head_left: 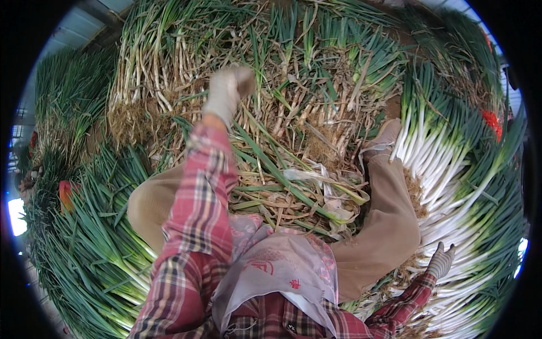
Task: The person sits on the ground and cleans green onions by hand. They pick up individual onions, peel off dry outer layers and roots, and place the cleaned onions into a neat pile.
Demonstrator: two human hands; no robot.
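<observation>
My left hand (228, 91), in a pale work glove, reaches forward over a heap of unpeeled green onions (156, 76) with dry leaves and brown roots. It is blurred, and whether its fingers hold anything cannot be made out. Off to my right, my right hand (441, 262), in a striped glove with dark fingertips, is over a row of cleaned green onions (440, 165) with bright white stalks. Its fingers are apart and I see nothing between them. Between my legs lie stripped leaves and dry skins (279, 195).
Beside my left leg lies another pile of green onions (106, 237); further bundles (74, 93) stand behind at the left. A red mesh-like item (492, 124) shows among the onions at right. My trouser legs (381, 224) and shoe (383, 135) border the trimmings.
</observation>
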